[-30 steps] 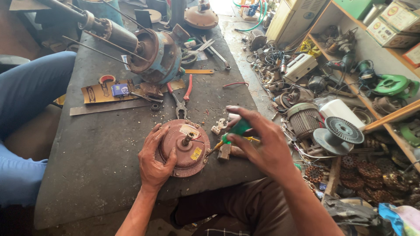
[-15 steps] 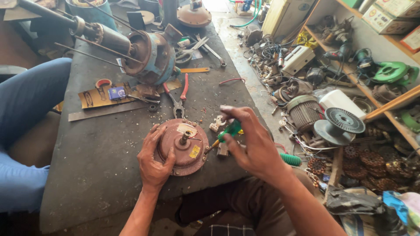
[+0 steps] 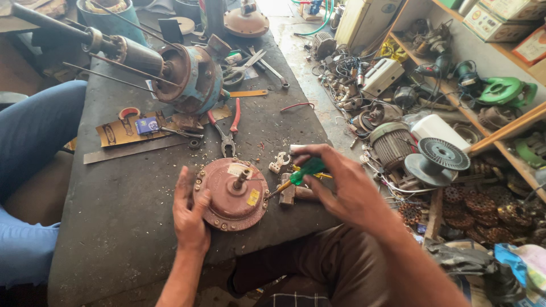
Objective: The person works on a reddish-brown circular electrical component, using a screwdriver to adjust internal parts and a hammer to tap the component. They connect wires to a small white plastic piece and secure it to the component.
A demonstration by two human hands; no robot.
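Observation:
A round rust-red motor housing (image 3: 234, 193) with a short centre shaft lies flat on the dark workbench (image 3: 125, 227). My left hand (image 3: 187, 213) presses against its left rim and steadies it. My right hand (image 3: 341, 185) grips a green-handled screwdriver (image 3: 296, 177), whose tip points at the housing's right edge. Small metal parts (image 3: 280, 162) lie just beyond the screwdriver.
Red-handled pliers (image 3: 227, 128), scissors (image 3: 242, 67), a steel ruler (image 3: 133, 150) and a larger blue motor with a long shaft (image 3: 182, 71) lie farther back. A person's blue-clad legs (image 3: 28, 170) are at left. Motors, coils and wires crowd the floor and shelves (image 3: 443, 153) at right.
My right hand has shifted its grip on the screwdriver and brought the tip down to the housing's right edge. My left hand stays on the housing.

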